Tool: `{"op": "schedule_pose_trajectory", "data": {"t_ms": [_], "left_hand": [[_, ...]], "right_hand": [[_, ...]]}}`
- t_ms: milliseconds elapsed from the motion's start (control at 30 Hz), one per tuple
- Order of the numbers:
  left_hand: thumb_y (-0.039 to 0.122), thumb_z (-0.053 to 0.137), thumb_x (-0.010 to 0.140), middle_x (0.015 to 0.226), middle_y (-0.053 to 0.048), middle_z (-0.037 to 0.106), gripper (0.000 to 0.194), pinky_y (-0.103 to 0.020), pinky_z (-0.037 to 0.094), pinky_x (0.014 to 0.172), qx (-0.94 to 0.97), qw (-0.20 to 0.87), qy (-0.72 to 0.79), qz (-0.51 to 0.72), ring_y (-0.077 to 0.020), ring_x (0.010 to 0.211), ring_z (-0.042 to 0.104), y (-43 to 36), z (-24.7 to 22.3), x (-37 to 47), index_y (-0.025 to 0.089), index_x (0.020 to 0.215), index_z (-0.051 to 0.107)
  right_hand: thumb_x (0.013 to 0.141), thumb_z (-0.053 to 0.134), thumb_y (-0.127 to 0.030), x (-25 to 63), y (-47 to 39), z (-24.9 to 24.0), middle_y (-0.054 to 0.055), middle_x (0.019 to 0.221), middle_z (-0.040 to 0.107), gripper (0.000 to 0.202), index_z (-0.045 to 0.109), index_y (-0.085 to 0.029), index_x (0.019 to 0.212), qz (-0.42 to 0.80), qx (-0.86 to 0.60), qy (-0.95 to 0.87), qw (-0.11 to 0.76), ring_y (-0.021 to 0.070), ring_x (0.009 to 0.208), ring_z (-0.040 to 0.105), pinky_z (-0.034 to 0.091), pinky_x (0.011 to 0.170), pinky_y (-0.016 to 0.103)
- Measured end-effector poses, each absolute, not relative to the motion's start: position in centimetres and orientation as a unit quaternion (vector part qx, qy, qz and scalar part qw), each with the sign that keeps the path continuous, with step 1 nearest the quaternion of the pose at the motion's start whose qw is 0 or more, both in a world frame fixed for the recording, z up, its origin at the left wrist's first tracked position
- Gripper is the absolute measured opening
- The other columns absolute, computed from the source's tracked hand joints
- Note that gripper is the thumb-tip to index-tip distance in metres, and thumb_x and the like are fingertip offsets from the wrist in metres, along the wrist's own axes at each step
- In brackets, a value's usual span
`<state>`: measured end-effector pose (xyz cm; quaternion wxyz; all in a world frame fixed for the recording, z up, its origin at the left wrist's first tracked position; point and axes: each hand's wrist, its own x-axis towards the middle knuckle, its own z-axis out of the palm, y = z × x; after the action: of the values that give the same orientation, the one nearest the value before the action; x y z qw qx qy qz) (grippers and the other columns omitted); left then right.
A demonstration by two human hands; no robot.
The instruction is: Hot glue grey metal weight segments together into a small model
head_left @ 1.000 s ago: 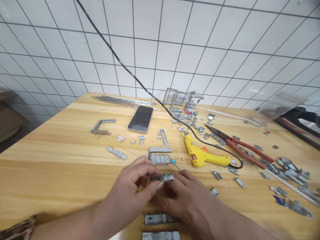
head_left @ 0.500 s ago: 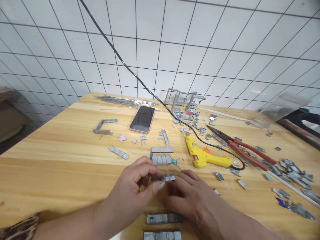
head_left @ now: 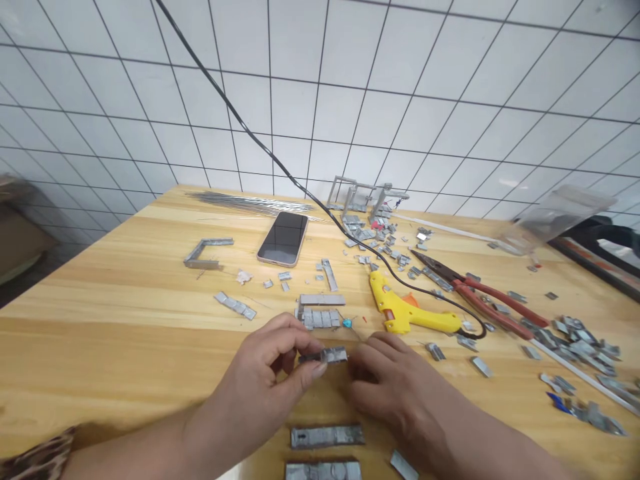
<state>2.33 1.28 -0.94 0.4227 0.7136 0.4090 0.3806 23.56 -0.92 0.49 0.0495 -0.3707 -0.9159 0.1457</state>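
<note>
My left hand (head_left: 270, 367) pinches a short grey metal strip (head_left: 334, 355) between thumb and fingers, held level above the wood. Just right of the strip's end is my right hand (head_left: 395, 373), its fingers curled inward; whatever they may hold is hidden. Beyond the hands lie a jointed grey strip (head_left: 320, 319) and a flat grey bar (head_left: 323, 300), with a small turquoise bit (head_left: 347, 323) beside them. Closer to me, one grey metal strip (head_left: 327, 437) lies crosswise, and a wider grey piece (head_left: 323, 471) is cut off by the lower edge.
A yellow glue gun (head_left: 410, 313) lies right of centre, near red-handled pliers (head_left: 495, 307). Behind are a phone (head_left: 283, 238), thin wires (head_left: 250, 201) and small metal frames (head_left: 370, 197). Scattered metal pieces (head_left: 583, 347) cover the right side. A black cable (head_left: 260, 143) crosses the view.
My right hand has drawn slightly right, away from the strip's end. A grey piece near the lower edge, beside my right wrist, now shows. My left hand keeps its pinch.
</note>
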Motion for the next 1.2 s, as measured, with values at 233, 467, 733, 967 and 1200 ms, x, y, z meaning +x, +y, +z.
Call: {"op": "schedule_pose_trajectory", "data": {"t_ms": [233, 467, 733, 967, 1200], "left_hand": [[0.017, 0.058, 0.08, 0.08, -0.002, 0.059, 0.009, -0.026, 0.046, 0.061, 0.721, 0.415, 0.417, 0.367, -0.0154, 0.072, 0.059, 1.3, -0.8, 2.4, 0.019, 0.08, 0.066], [0.016, 0.057, 0.08, 0.082, -0.002, 0.059, 0.01, -0.026, 0.046, 0.061, 0.721, 0.418, 0.415, 0.364, -0.0157, 0.073, 0.059, 1.3, -0.9, 2.4, 0.019, 0.082, 0.067], [0.017, 0.058, 0.08, 0.082, -0.002, 0.058, 0.01, -0.025, 0.047, 0.06, 0.712, 0.432, 0.409, 0.374, -0.0148, 0.073, 0.058, 1.2, -1.0, 2.4, 0.02, 0.083, 0.068], [0.016, 0.058, 0.081, 0.081, -0.001, 0.059, 0.01, -0.025, 0.046, 0.06, 0.721, 0.423, 0.407, 0.369, -0.015, 0.073, 0.059, 1.6, -0.8, 2.5, 0.02, 0.081, 0.067], [0.018, 0.058, 0.08, 0.079, -0.002, 0.058, 0.009, -0.026, 0.045, 0.058, 0.715, 0.426, 0.408, 0.375, -0.0154, 0.07, 0.057, 1.3, -1.0, 2.5, 0.018, 0.081, 0.067]], "right_hand": [[0.076, 0.052, -0.002, 23.7, -1.0, 1.5, 0.0, 0.098, 0.057, 0.045, 0.056, -0.029, 0.111, 0.209, -0.372, -0.903, 0.045, 0.0173, 0.09, 0.049, 0.031, 0.082, 0.033], [0.076, 0.055, -0.012, 22.1, -1.4, 1.0, 0.005, 0.092, 0.059, 0.044, 0.057, -0.028, 0.117, 0.124, -0.355, -0.926, -0.013, 0.0209, 0.082, 0.051, 0.032, 0.075, 0.036], [0.078, 0.055, -0.008, 22.9, -1.5, 0.9, 0.001, 0.091, 0.059, 0.024, 0.063, -0.025, 0.094, 0.141, -0.348, -0.922, 0.09, 0.0162, 0.081, 0.05, 0.032, 0.078, 0.033], [0.082, 0.061, -0.025, 21.3, -1.1, 1.1, 0.004, 0.099, 0.061, 0.024, 0.059, -0.024, 0.106, 0.054, -0.307, -0.95, -0.002, 0.0219, 0.082, 0.051, 0.033, 0.078, 0.037], [0.085, 0.047, -0.009, 24.0, -1.2, 1.1, 0.002, 0.083, 0.055, 0.017, 0.051, -0.019, 0.073, 0.074, -0.32, -0.942, 0.07, 0.0176, 0.074, 0.042, 0.032, 0.074, 0.035]]}}
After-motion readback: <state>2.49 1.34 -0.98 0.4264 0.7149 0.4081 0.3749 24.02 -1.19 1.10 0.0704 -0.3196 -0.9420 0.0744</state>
